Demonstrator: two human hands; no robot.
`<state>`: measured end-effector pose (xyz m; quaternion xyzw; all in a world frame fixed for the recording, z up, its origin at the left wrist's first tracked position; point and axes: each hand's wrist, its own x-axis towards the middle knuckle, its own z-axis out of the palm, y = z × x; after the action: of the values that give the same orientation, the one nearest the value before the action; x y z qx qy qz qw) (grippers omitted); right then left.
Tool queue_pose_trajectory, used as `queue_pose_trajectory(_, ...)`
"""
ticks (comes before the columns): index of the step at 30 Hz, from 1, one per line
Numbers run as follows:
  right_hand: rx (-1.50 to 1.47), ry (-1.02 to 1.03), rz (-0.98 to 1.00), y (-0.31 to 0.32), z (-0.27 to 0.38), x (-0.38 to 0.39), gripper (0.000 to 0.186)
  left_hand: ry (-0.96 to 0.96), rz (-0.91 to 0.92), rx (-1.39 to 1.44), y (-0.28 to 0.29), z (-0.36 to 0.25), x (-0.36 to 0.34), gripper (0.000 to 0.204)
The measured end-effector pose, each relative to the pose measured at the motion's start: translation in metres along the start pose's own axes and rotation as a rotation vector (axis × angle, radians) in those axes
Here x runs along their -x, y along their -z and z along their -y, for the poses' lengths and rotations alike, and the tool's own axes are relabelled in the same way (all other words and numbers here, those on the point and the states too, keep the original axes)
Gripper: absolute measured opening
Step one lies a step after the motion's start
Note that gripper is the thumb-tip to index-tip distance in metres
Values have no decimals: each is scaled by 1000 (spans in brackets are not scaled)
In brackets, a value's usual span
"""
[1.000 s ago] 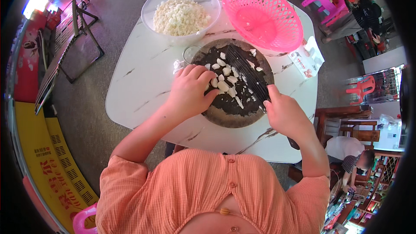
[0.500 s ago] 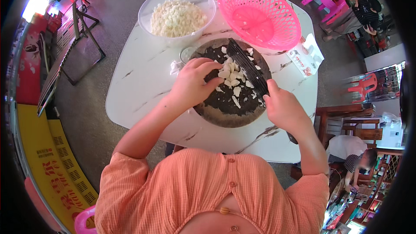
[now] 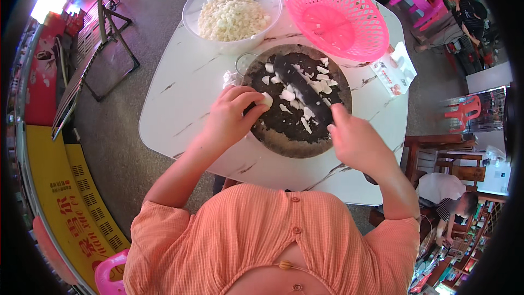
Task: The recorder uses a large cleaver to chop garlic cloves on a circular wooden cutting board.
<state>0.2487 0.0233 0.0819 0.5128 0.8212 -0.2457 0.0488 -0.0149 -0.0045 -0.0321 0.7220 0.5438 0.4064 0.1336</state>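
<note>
I see my left hand curled over the near-left edge of the round dark wooden chopping board, its grip closed loosely around a small white peeled garlic clove pinched at the fingertips. My right hand sits at the board's near-right edge with its grip wrapped tight round the handle of a dark broad-bladed cleaver; the blade runs away from me across the middle of the board, lying among scattered white garlic pieces. I cannot tell whether the blade's edge touches the board.

The board rests on a white marble-patterned surface. Beyond it to the left stands a clear round plastic bowl filled with chopped white garlic, and just right of that a pink plastic mesh basket, whose rim overlaps the board's far edge. A small white packet lies at the surface's right, beside the board.
</note>
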Motion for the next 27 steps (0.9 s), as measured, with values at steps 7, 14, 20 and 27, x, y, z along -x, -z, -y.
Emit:
queue_pose_trajectory(7, -20, -18, 36, 8, 1, 8, 27, -109, 23, -10, 0, -9, -5, 23)
queue_pose_trajectory(14, -104, 23, 112, 3, 5, 21, 25, -172, 54, 100, 0, -5, 1, 23)
queue_pose_trajectory(20, -28, 59, 91, -1, -1, 14, 27, -160, -38, 73, -11, -7, 7, 22)
queue_pose_trajectory(27, -69, 27, 48, 9, 5, 28, 30, -167, -158, 91, -24, -10, 7, 21)
